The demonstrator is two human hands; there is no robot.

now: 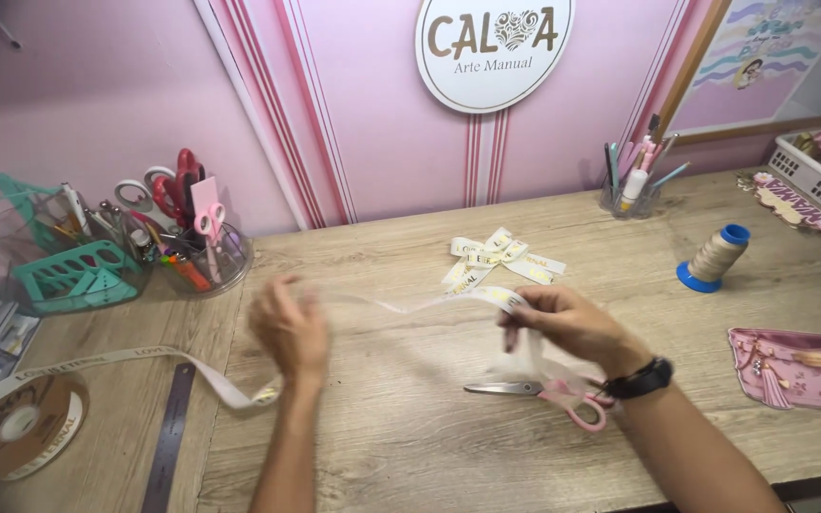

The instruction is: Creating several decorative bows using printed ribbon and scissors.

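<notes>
We hold the white printed satin ribbon (401, 306) stretched above the wooden worktop (410, 437): left hand (289, 328) blurred, grip unclear; right hand (563, 323) pinching it. Keep tension even, ribbon untwisted.

**Open wood in the middle, clutter round the rim**

Bare desk (401, 427) lies open between the left hand (289, 328) and right hand (563, 323) and toward 6 o'clock. A ribbon strip (410, 306) spans the gap between them. Pink scissors (548, 394) lie just under the right hand. A finished bow (498, 258) sits at 12 o'clock. At 2 o'clock stands a thread spool (715, 256); at 3 o'clock, a pink pouch (795, 366). Tool holders (182, 237) crowd 10 o'clock; a ribbon roll (21, 427) and steel ruler (168, 437) block 8 o'clock.
</notes>
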